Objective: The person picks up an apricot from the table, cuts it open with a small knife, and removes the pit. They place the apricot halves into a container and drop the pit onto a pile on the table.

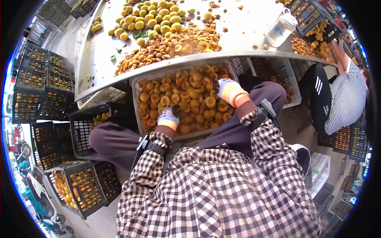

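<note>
Fruit halves (pixel 194 95), orange and rounded, fill a pale, rectangular plastic crate (pixel 135 95); each should be light, soft, slippery on its cut face and easily bruised, so best taken gently round the skin side. The left hand (pixel 169 116), gloved in grey and orange, reaches back upward over the heap's near left; the right hand (pixel 230 90), gloved alike and well apart, angles inward farther forward, at the right side. Whether either grips a half, I cannot tell. Beyond, a shiny metal table (pixel 242 39) bears brown pits (pixel 139 57), then whole yellow-green fruit (pixel 151 20).

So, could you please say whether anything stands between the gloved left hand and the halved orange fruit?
Nothing visible does: the gloved left hand is down at the halved orange fruit in the pale plastic crate.
</note>
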`<state>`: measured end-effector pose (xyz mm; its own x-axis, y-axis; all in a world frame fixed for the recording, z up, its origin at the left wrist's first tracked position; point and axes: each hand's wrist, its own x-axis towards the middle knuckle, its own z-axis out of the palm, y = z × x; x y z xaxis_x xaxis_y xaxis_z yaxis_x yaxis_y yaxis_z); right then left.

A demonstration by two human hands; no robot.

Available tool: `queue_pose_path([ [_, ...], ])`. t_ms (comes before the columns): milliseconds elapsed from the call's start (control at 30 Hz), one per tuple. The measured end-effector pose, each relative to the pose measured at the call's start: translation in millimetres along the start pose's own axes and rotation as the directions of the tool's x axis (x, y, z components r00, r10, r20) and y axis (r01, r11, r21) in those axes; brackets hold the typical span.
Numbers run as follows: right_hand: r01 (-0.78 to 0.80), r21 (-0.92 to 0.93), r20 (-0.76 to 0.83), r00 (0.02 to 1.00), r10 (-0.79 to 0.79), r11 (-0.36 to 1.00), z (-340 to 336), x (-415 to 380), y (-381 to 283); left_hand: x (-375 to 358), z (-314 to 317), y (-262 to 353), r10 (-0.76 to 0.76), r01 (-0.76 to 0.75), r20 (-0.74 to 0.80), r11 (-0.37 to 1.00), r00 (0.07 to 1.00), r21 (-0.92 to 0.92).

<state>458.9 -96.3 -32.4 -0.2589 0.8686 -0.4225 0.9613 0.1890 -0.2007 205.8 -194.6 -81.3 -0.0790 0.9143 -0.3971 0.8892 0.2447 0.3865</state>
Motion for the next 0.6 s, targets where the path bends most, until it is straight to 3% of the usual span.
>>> queue_pose_path([
  [100, -0.019, 0.013, -0.006, 1.0, 0.019, 1.0, 23.5, -3.3, -4.8, 4.0, 8.6, -3.3, 0.062, -0.071, 0.075, 0.99, 0.995, 0.124],
  [167, -0.007, 0.025, -0.036, 0.999, 0.008, 1.0, 41.6, 0.2, -5.0, 6.7, 4.7, 6.2, 0.129, -0.175, 0.167, 0.937, 0.978, 0.303],
  [200, -0.03, -0.004, -0.02, 0.999, 0.029, 1.0, 48.9, 5.7, -5.6, 8.8, 10.5, 3.3, 0.214, -0.242, 0.114, 0.902, 0.97, 0.357],
  [300, -0.039, -0.003, -0.002, 0.999, 0.039, 0.999, 59.9, 18.1, -8.7, 15.5, 15.3, 11.1, 0.207, -0.229, 0.099, 0.855, 0.973, 0.466],
  [467, -0.11, -0.01, 0.072, 0.991, 0.11, 0.994, 52.7, 9.8, -14.8, 20.3, 15.7, 12.7, 0.272, -0.281, 0.096, 0.804, 0.957, 0.524],
  [600, -0.129, 0.039, 0.072, 0.989, 0.126, 0.991, 46.6, 10.6, -11.9, 43.8, 29.5, -10.2, 0.428, -0.405, 0.093, 0.732, 0.899, 0.549],
])
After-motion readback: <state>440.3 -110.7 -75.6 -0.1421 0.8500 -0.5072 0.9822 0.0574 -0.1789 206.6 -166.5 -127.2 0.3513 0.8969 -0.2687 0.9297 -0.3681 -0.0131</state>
